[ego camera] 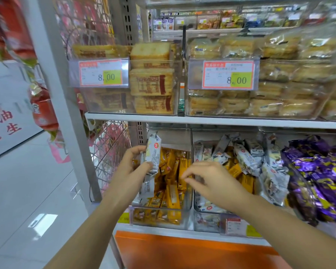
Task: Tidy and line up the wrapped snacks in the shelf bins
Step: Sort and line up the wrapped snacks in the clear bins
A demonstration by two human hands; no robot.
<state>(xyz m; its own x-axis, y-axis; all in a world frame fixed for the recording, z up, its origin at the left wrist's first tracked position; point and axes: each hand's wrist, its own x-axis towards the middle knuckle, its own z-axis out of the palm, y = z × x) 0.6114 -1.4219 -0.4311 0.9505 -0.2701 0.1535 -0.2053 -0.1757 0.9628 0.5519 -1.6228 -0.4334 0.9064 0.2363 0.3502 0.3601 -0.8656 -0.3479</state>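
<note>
Left grip (pixel 136 166) is curled round a silver-white snack (pixel 153 150), thumb on its near face and fingers behind. I hold it upright above the back left corner of the left bin (pixel 175 137). Its long axis runs nearly vertical and the crimped top end leans slightly right. A second silver-white pack (pixel 147 186) stands just below it at the bin's left side; I cannot tell whether I am holding that one too.

My right grip (pixel 208 181) hovers palm down over the divider between the left bin and the middle bin (pixel 208 135). The fingers are bent and the thumb and forefinger are close together, but I cannot tell if they pinch anything.

The left bin is packed with yellow bars (pixel 173 193), most standing on end. The middle bin holds silver-white packs (pixel 246 160) lying jumbled at all angles, with stray yellow bars (pixel 235 169) among them. Purple packs (pixel 322 181) are heaped further right.

A shelf board (pixel 221 121) runs close overhead, carrying clear bins of toast packs (pixel 153 78). A grey post (pixel 52 90) stands to my left, with open floor (pixel 27 191) beyond it.
</note>
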